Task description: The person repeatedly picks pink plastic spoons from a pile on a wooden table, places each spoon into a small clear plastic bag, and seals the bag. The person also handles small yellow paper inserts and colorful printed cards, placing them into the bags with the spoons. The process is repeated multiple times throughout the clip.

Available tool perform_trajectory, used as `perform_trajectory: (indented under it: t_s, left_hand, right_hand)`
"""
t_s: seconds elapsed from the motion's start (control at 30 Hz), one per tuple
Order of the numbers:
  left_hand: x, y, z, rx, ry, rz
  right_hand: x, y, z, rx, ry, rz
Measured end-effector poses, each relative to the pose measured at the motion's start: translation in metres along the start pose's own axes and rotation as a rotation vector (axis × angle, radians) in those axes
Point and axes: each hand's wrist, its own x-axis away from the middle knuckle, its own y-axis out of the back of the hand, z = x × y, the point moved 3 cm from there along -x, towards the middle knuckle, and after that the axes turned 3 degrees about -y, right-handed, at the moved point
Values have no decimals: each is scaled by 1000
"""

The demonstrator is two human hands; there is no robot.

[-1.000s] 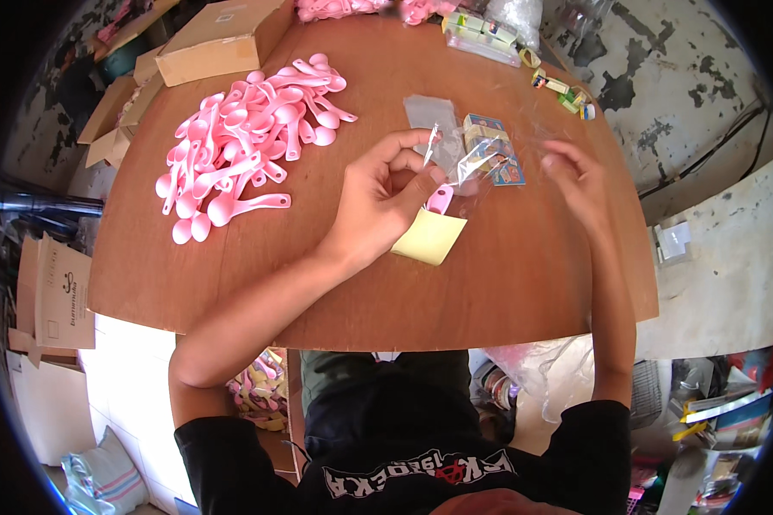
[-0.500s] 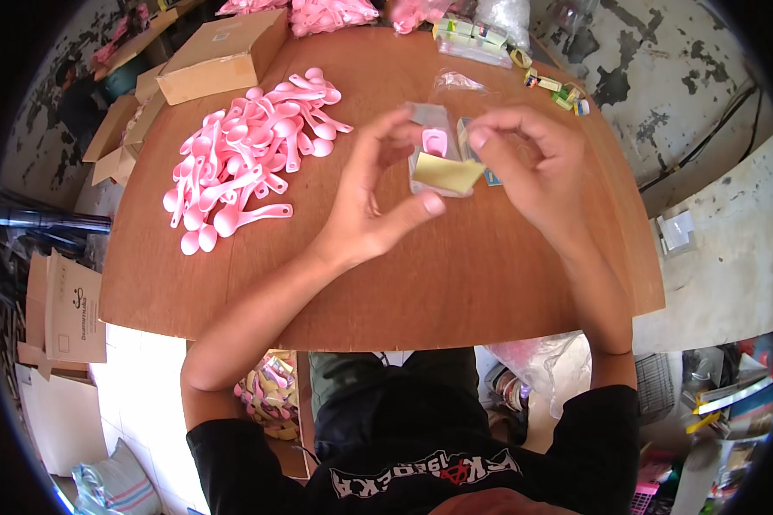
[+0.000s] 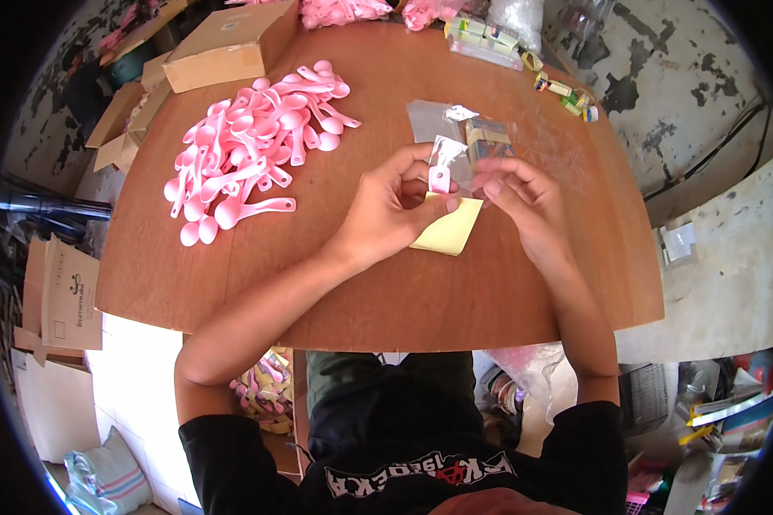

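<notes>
Head view, with the clock centred on the yellow card (image 3: pixel 449 230): the left hand (image 3: pixel 395 202) is reaching in from ten o'clock and pinching the card, thumb across its upper edge, above the brown table (image 3: pixel 386 300). A pink handle (image 3: pixel 439 180) is sticking up at twelve o'clock, shiny clear plastic (image 3: pixel 448 149) rising over it. The right hand (image 3: pixel 528 202) is hovering at two o'clock, fingers curling near the plastic; whether it is gripping anything I cannot tell. A pile of pink spoons (image 3: pixel 253 129) is lying at ten o'clock, a cardboard box (image 3: pixel 230 45) sitting beyond.
</notes>
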Motion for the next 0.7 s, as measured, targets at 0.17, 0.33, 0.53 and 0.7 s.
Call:
perform_trajectory:
  t_s: [0.17,0.33,0.53,0.7]
  left_hand:
    - [3,-1,4,-10,-25,-15]
    - [4,4,3,74,116,9]
    - [3,4,3,-10,99,-18]
    - [2,8,1,35,86,25]
  right_hand:
    - [3,-3,-8,-83,33,-54]
    - [10,-3,-9,-91,37,-61]
    - [11,2,-14,-97,94,-73]
    - [10,8,-11,-149,88,-31]
